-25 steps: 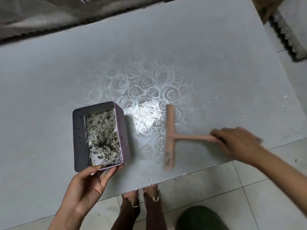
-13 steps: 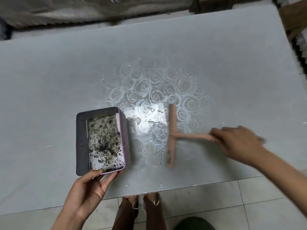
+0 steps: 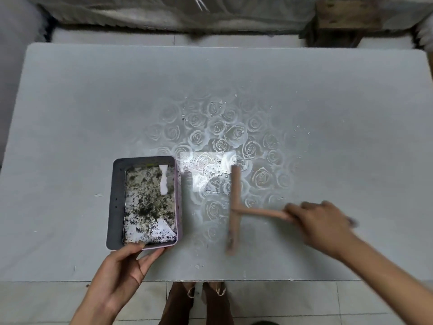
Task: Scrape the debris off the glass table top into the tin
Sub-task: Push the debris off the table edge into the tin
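The left hand (image 3: 121, 275) pinches the near rim of the tin (image 3: 144, 202), which lies on the glass table top (image 3: 93, 102) near its front edge, with debris (image 3: 150, 200) inside. The right hand (image 3: 321, 221) is closed around the handle of the pink scraper (image 3: 235, 207), just right of the tin

Pale tiled floor (image 3: 293, 299); wooden block (image 3: 346, 15) beyond; bright overhead glare.

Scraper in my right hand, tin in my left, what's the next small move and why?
Probably draw the scraper leftward across the glass toward the tin. White flecks lie between its blade and the tin's open side, which the left hand steadies; the right hand grips the handle.
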`<state>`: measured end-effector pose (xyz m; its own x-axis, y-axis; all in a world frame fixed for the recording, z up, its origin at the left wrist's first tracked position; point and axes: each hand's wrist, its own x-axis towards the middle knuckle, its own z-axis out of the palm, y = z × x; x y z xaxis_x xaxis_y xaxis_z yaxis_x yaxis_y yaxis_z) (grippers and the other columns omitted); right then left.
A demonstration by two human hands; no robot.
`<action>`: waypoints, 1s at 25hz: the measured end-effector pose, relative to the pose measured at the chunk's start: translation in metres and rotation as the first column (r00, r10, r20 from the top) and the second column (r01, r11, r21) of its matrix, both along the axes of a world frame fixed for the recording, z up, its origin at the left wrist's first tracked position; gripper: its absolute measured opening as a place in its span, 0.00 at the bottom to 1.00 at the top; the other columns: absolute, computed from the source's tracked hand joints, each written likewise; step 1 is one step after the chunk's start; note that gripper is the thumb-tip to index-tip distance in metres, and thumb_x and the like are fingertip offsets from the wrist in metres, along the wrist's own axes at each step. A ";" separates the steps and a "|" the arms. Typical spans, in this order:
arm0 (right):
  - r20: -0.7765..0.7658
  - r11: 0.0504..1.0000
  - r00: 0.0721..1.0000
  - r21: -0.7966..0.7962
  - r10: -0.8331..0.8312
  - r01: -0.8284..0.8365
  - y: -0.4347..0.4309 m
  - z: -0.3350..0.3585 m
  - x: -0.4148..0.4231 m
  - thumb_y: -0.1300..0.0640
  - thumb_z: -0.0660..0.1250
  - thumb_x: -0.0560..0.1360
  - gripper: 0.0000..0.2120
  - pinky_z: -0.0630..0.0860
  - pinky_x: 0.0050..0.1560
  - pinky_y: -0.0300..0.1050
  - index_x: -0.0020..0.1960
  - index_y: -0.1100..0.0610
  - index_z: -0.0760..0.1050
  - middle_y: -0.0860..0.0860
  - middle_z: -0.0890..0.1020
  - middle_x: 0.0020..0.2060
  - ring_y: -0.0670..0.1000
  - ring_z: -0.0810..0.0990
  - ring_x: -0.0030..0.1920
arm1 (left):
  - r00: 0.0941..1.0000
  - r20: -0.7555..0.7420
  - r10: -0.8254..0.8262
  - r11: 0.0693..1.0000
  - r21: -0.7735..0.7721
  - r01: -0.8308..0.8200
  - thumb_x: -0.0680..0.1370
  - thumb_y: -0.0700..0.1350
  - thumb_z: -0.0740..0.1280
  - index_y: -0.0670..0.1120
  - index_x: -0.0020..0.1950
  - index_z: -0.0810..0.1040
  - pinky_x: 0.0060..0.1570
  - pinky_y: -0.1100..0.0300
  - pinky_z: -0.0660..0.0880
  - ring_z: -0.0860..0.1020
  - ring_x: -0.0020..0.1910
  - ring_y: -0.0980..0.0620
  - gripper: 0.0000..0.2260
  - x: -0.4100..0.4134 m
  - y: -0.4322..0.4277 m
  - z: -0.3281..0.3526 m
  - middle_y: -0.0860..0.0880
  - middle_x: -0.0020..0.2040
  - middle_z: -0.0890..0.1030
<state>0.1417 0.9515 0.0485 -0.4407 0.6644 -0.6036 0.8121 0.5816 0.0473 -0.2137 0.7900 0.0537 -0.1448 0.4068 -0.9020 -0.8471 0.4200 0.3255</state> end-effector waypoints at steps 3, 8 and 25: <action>-0.094 0.995 0.992 0.057 0.084 -0.079 -0.004 -0.004 -0.051 0.49 0.61 0.75 0.10 0.63 0.42 0.45 0.56 0.45 0.69 0.47 0.79 0.43 0.53 0.80 0.45 | 1.000 -0.002 0.023 1.000 0.015 -0.023 0.68 0.30 0.58 0.35 0.55 0.76 0.49 0.39 0.76 0.77 0.53 0.25 0.17 -0.011 -0.003 0.001 0.36 0.59 0.80; 0.074 0.971 0.993 0.230 -0.088 0.069 0.034 0.042 0.024 0.41 0.57 0.77 0.09 0.73 0.34 0.44 0.47 0.45 0.69 0.45 0.79 0.34 0.53 0.81 0.35 | 0.997 0.033 0.066 0.998 0.016 -0.066 0.69 0.30 0.57 0.35 0.58 0.75 0.49 0.41 0.77 0.75 0.57 0.26 0.19 -0.029 -0.014 0.001 0.35 0.61 0.78; -0.063 0.963 0.961 0.008 0.268 -0.268 0.039 -0.006 -0.102 0.42 0.50 0.80 0.13 0.66 0.46 0.44 0.56 0.46 0.69 0.46 0.79 0.45 0.52 0.79 0.46 | 0.981 0.089 0.174 0.985 0.008 -0.175 0.68 0.29 0.59 0.28 0.49 0.78 0.47 0.43 0.78 0.75 0.57 0.26 0.13 -0.058 -0.025 -0.002 0.32 0.60 0.77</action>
